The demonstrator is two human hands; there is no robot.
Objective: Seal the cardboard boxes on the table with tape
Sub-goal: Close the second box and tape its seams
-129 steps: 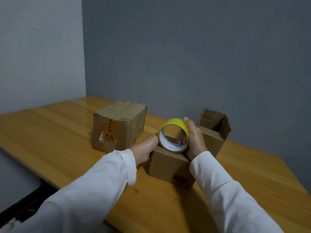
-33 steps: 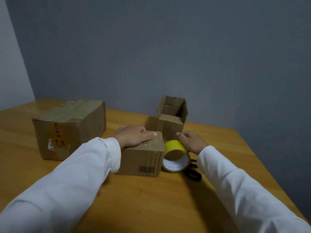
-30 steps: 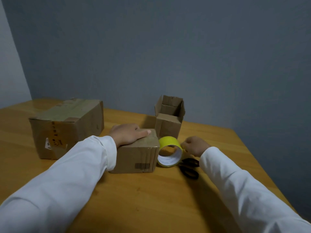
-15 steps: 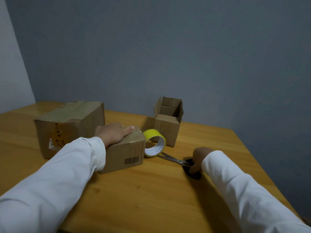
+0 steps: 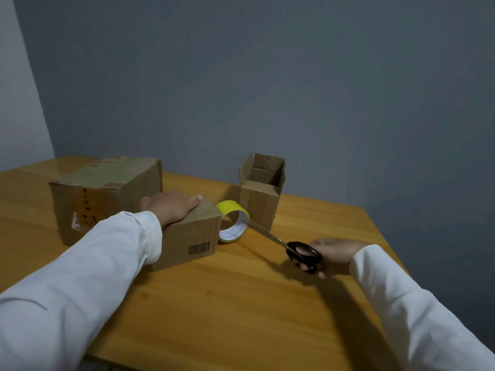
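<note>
A small closed cardboard box (image 5: pixel 191 241) sits mid-table, and my left hand (image 5: pixel 170 207) lies flat on its top with straight fingers. A yellow tape roll (image 5: pixel 232 220) rests on its edge against the box's right side. My right hand (image 5: pixel 332 254) grips the black handles of a pair of scissors (image 5: pixel 297 251) to the right, low over the table. The metal blades point up-left toward the roll. Behind the roll stands a small box with open flaps (image 5: pixel 261 200). A larger taped box (image 5: pixel 104 194) sits at the left.
The wooden table (image 5: pixel 241 303) ends in a front edge near the bottom and a right edge past my right hand. A grey wall stands close behind the boxes.
My right hand let go of the tape roll, took up the scissors and lifted them. The small box and the roll shifted left under my left hand.
</note>
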